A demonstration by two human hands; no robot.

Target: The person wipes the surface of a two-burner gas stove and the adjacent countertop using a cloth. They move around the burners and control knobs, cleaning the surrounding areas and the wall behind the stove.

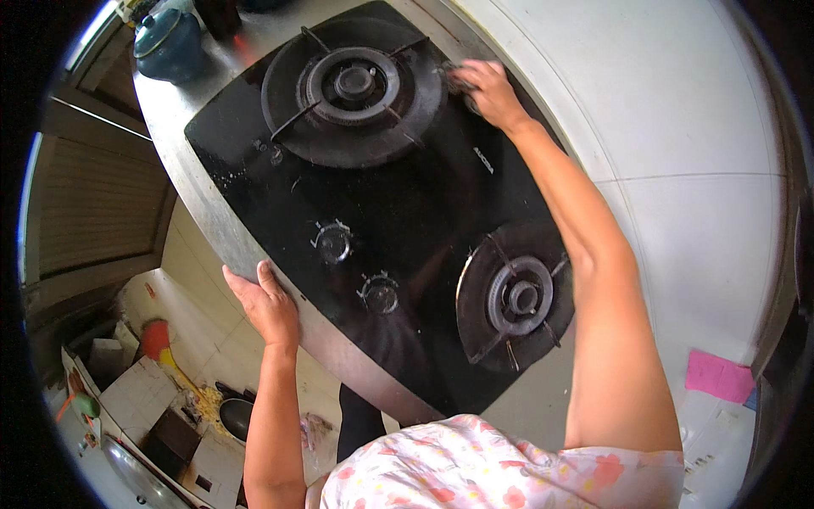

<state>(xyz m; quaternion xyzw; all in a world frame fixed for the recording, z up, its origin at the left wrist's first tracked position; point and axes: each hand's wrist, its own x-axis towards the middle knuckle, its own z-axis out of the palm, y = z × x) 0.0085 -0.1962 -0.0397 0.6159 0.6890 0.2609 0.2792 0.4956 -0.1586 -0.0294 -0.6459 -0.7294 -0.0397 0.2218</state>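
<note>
My right hand point(488, 89) presses a dark crumpled rag point(469, 102) on the black glass gas hob point(394, 191), between the large burner and the wall side. Hand and rag are blurred, and the fingers partly hide the rag. Beside them lies the large burner point(354, 84) with its round drip pan and pan supports. Against the stainless-steel counter edge point(219, 226) rests my left hand point(267, 308), thumb and forefinger apart, holding nothing. Two control knobs point(333, 243) sit on the hob to its right. The smaller burner point(523, 298) is partly behind my right forearm.
A dark lidded pot point(166, 48) stands at the counter's far left corner. White wall tiles point(687, 95) border the hob on the right, with a pink sheet point(718, 376) lower down. Below left are a red-and-yellow long-handled tool point(158, 340), a black pan point(235, 417) and a metal lid point(137, 471).
</note>
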